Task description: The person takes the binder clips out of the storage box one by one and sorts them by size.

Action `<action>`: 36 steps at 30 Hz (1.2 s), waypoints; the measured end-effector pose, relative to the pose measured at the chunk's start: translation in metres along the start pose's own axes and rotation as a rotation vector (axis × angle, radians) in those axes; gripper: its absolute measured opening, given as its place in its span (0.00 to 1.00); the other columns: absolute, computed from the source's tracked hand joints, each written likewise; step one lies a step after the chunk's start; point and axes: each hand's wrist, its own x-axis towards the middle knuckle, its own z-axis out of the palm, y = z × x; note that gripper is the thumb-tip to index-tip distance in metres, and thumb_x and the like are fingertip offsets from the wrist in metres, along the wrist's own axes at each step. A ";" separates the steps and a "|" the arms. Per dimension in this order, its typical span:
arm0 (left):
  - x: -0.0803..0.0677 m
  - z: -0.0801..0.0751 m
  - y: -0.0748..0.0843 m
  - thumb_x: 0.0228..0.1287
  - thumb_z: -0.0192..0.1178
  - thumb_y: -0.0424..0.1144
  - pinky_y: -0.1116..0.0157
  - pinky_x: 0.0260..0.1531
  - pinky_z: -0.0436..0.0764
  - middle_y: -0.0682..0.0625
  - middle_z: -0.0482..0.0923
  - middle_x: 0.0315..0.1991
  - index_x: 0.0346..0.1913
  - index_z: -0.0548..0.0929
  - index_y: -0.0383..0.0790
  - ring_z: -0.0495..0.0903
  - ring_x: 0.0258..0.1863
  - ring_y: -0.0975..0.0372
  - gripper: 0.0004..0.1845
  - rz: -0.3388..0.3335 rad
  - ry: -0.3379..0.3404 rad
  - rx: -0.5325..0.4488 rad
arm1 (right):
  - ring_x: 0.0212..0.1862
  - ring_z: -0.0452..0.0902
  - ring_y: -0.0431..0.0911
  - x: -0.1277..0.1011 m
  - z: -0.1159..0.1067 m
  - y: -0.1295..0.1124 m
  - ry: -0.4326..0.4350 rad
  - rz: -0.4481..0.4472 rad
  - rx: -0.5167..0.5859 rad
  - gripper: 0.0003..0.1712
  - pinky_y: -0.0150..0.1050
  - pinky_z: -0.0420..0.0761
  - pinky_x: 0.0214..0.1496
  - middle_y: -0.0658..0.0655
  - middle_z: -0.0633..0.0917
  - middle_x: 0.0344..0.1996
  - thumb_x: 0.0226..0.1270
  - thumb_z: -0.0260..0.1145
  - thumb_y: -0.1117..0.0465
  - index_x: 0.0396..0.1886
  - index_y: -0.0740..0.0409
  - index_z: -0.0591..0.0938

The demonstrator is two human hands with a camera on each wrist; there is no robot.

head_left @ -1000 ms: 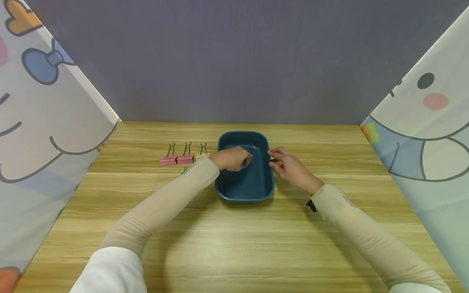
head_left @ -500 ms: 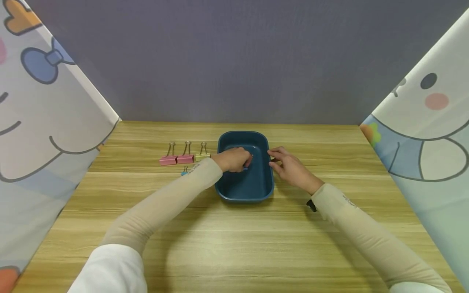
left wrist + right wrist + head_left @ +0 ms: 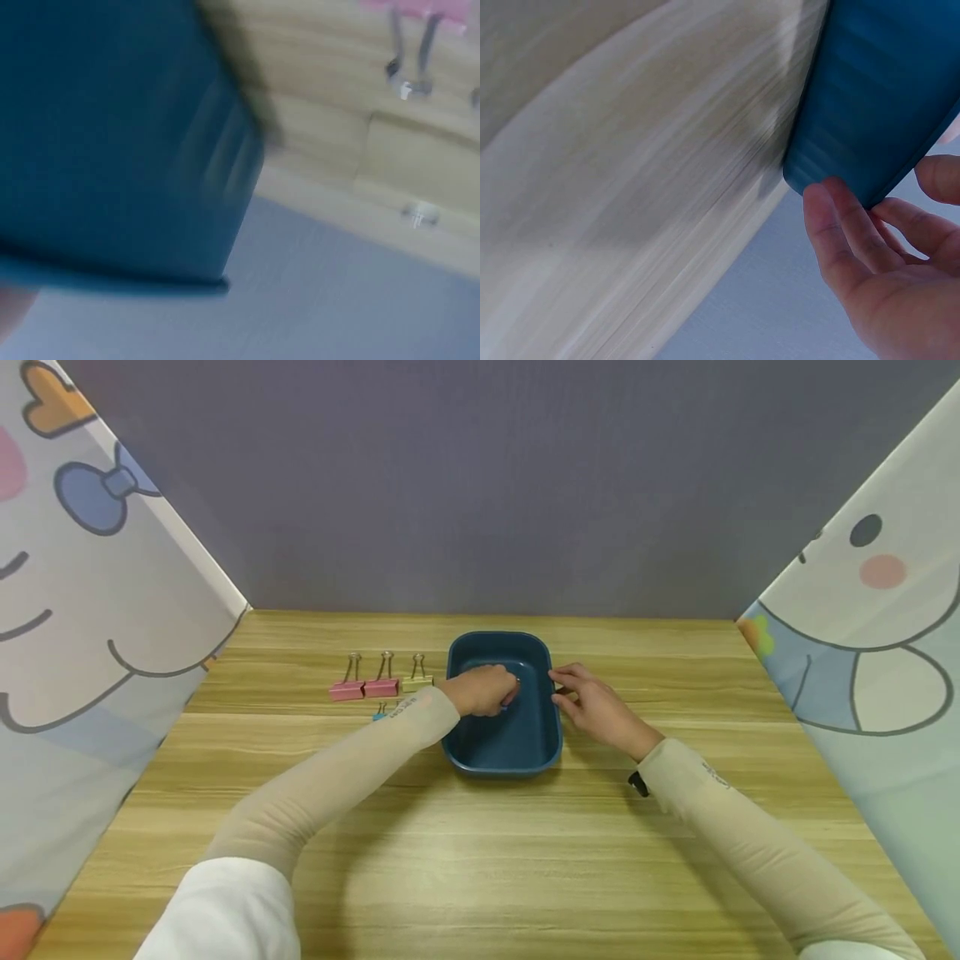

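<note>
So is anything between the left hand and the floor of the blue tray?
Nothing visible: the left hand is already inside the blue tray, above its bare floor. The right hand only touches the outer right rim.

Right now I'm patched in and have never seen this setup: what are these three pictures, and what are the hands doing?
They are a person's bare hands, filmed by three worn cameras. The head view looks down on a wooden table. The left hand is inside a blue tray, fingers curled; what it holds is hidden. The right hand touches the tray's right rim; its wrist view shows the fingers against the wall. Left of the tray lie two pink binder clips, a gold one and a small blue one. The left wrist view is blurred.
</note>
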 end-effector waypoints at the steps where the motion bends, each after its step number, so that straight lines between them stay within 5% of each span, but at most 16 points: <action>1: 0.000 0.001 -0.001 0.57 0.65 0.31 0.69 0.28 0.73 0.55 0.75 0.27 0.27 0.75 0.45 0.74 0.24 0.64 0.09 0.005 0.003 -0.006 | 0.47 0.78 0.52 0.000 0.000 0.000 0.000 0.001 -0.001 0.25 0.42 0.80 0.42 0.63 0.71 0.56 0.69 0.59 0.66 0.62 0.73 0.69; 13: -0.008 -0.012 0.000 0.53 0.65 0.31 0.69 0.26 0.72 0.54 0.75 0.26 0.28 0.77 0.45 0.73 0.24 0.64 0.07 0.065 0.072 -0.081 | 0.48 0.78 0.52 0.000 -0.001 -0.003 -0.008 0.020 -0.002 0.25 0.42 0.79 0.42 0.62 0.71 0.57 0.69 0.59 0.65 0.63 0.72 0.69; 21: -0.022 -0.025 -0.007 0.55 0.63 0.31 0.70 0.29 0.73 0.57 0.75 0.27 0.30 0.80 0.43 0.73 0.27 0.66 0.04 0.189 0.178 -0.146 | 0.47 0.78 0.52 0.000 0.000 -0.003 0.004 0.016 -0.003 0.25 0.44 0.79 0.42 0.63 0.71 0.56 0.68 0.60 0.66 0.62 0.73 0.70; 36: -0.085 -0.047 -0.032 0.58 0.61 0.30 0.66 0.29 0.72 0.54 0.73 0.29 0.33 0.80 0.45 0.68 0.27 0.63 0.05 0.178 0.340 -0.256 | 0.48 0.78 0.53 -0.001 0.001 -0.003 -0.012 0.026 0.002 0.25 0.44 0.79 0.43 0.63 0.71 0.57 0.70 0.58 0.65 0.63 0.72 0.68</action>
